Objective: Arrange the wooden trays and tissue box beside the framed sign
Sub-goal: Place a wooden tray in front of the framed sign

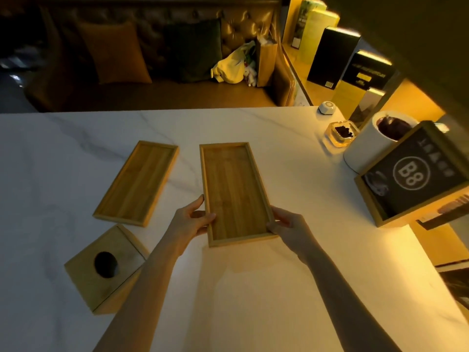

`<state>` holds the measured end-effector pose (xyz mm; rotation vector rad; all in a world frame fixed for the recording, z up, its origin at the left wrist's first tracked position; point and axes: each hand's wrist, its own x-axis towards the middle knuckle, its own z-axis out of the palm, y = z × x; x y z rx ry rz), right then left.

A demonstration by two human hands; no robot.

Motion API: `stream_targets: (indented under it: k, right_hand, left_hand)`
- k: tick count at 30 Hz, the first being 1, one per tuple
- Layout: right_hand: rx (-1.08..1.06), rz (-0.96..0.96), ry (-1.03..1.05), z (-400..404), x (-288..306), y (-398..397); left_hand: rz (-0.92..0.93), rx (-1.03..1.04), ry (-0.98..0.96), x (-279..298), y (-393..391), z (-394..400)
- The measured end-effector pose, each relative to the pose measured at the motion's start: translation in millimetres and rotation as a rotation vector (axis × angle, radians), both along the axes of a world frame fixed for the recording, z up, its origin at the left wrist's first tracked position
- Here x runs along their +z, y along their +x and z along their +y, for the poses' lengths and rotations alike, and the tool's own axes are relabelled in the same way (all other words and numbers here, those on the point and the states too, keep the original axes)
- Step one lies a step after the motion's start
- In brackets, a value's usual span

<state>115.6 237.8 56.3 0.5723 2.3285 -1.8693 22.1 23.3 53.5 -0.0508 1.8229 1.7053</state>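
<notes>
Tray [234, 191] gripped at its near end by both hands, lengthwise on the white marble table [253, 288]. Left hand [191, 221] clamped on the left rim, thumb hooked over the edge inside, fingers curled under the outer side. Right hand [289, 227] closed on the right rim near the corner, fingertips pressed against the wood. Second tray [137, 182] flat, just to the left, untouched. Tissue box [106, 269] near the left forearm. Framed sign [416, 174] well apart at right.
</notes>
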Motion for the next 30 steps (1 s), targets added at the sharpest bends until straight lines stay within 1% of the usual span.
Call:
stream_targets:
  k: [5, 8, 15, 23, 30]
  right_hand:
    - [-0.04, 0.012, 0.065, 38.8, 12.3, 15.8]
    - [-0.064, 0.023, 0.102, 66.8, 13.4, 29.5]
    - [-0.109, -0.017, 0.186, 132.7, 2.5, 48.1]
    - [-0.167, -0.085, 0.191, 189.9, -23.5, 52.0]
    - [-0.208, -0.125, 0.247, 221.2, -45.2, 42.6]
  left_hand:
    - [0.072, -0.03, -0.016, 4.8, 11.7, 46.5]
    - [0.084, -0.062, -0.013, 3.7, 17.9, 77.7]
    - [0.135, -0.14, -0.116, -9.2, 27.3, 154.5]
    - [0.093, -0.186, -0.169, -32.8, 20.6, 223.7]
    - [0.039, -0.202, -0.193, -51.0, 7.9, 263.0]
